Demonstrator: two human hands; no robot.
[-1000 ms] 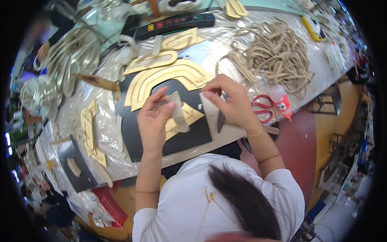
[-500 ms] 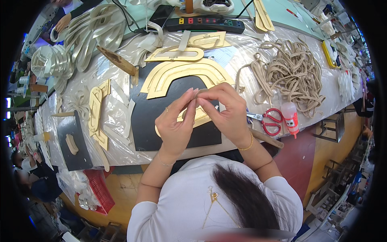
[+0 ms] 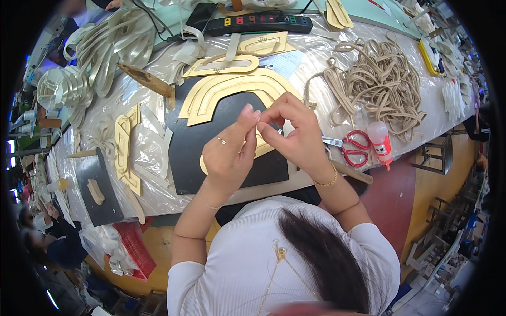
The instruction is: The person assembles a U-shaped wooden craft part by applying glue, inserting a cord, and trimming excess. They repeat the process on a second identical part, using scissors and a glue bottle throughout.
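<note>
Both my hands are raised over a black board, their fingertips meeting in front of me. My left hand is pinched, with thumb and index finger pressed together. Against it, my right hand also pinches with thumb and forefinger. What lies between the fingertips is too small and hidden to make out. Under my hands, a cream flat template is partly covered. Beyond them, curved cream templates lie stacked on the board's far part.
Red-handled scissors and a white-and-red glue bottle lie at the right, near a tangled heap of beige cord. A wooden stick slants up at the left. Behind stands a black power strip; a red basket is at lower left.
The view has shifted slightly. My hands remain together at the fingertips, with the left thumb raised a little and the right hand's fingers more curled.
</note>
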